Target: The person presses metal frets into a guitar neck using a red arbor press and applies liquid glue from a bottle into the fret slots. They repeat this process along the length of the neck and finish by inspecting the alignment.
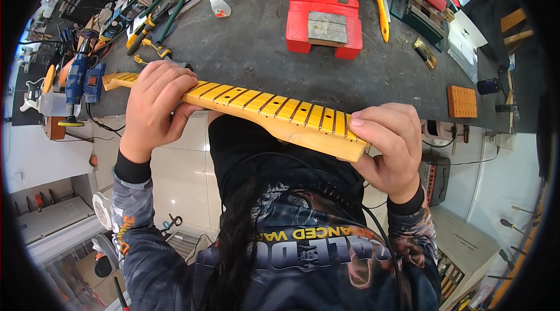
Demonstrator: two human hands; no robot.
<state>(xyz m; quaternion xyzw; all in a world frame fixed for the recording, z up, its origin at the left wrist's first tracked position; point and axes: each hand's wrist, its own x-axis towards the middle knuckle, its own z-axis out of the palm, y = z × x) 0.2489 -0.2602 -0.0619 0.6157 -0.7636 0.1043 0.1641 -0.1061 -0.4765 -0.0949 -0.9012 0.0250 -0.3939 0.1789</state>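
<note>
A yellow maple guitar neck (280,115) with metal frets and dark dot markers lies held crosswise above my lap, its fretboard up, its narrow headstock end pointing left over the bench. My left hand (157,101) grips it near the headstock, fingers over the fretboard and thumb underneath. My right hand (388,147) grips the wide heel end, fingertips on the last frets and thumb below. The far sides of both grips are hidden.
Beyond the neck is a dark workbench (233,54) with a red vise (324,25), white glue bottle (219,4), yellow-handled tool (382,16), brass block (426,52) and drilled wooden block (462,101). A blue power tool (76,77) and several pliers (151,13) crowd the left.
</note>
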